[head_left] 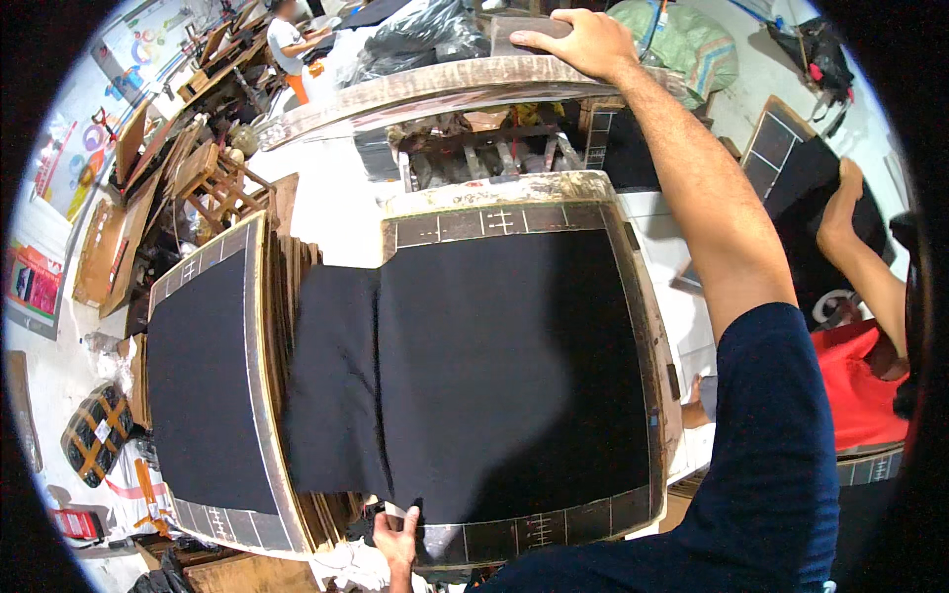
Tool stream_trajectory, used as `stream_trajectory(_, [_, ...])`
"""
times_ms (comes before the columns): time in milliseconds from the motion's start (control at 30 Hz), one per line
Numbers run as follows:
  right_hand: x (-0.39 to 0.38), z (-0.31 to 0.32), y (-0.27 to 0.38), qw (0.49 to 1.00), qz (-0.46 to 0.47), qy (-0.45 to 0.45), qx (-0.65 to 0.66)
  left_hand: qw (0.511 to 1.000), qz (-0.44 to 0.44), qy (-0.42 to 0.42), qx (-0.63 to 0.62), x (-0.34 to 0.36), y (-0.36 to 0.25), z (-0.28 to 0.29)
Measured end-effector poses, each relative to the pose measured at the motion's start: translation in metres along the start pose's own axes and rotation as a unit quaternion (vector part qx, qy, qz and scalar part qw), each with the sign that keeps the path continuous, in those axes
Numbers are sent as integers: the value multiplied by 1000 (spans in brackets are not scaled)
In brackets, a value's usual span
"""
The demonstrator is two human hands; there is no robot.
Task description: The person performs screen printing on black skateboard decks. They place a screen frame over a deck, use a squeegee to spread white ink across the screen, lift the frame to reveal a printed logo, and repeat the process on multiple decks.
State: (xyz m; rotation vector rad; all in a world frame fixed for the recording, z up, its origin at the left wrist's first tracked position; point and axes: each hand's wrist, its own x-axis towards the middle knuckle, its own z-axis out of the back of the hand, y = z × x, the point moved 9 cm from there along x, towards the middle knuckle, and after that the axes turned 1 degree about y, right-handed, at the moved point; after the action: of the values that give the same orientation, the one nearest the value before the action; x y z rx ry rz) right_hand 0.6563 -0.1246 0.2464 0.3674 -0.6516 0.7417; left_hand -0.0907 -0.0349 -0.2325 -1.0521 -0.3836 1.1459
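A marked board [494, 222] lies before me with a wide black cloth [499, 346] on it, a creased flap of which reaches left over a stack of boards [323, 519]. To the left, another marked board [203, 529] carries black cloth. My right hand [583, 44], arm stretched forward, grips a grey-brown block [509, 38] on a long, pale, worn beam [366, 104] above the main board. My left hand [397, 542] is closed at the near edge of the main board, thumb and fingers at the cloth's lower corner.
A co-worker in red [850, 385] reaches toward black cloth on a board at right. Another person [287, 44] works at the back. Wooden stools [213, 188], plastic bags [415, 49], a green sack [692, 49] and a taped bundle [97, 435] surround the work.
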Motion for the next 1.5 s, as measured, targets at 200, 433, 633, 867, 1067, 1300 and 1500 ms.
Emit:
stream_trajectory(200, [15, 4, 0, 1000, -15, 12, -7, 981, 20, 63, 185, -8, -11, -32])
stream_trajectory(433, [31, 4, -4, 999, -35, 41, 1, 983, 13, 50, 175, 7, -34, -43])
stream_trajectory(633, [39, 9, -2, 999, -37, 34, 3, 975, 14, 55, 215, 26, -56, -47])
stream_trajectory(867, [47, 10, -1, 998, -39, 54, 3, 978, 45, 56, 198, 35, -44, -50])
stream_trajectory(1067, [52, 11, -3, 998, -43, 54, 13, 970, 26, 40, 238, 41, -22, -56])
stream_trajectory(1300, [29, -2, -4, 999, -14, 6, -41, 940, -38, 14, 340, 76, -81, -72])
stream_trajectory(1500, [-88, -8, 19, 977, 116, -178, -4, 945, -173, 161, -228, 186, -340, -149])
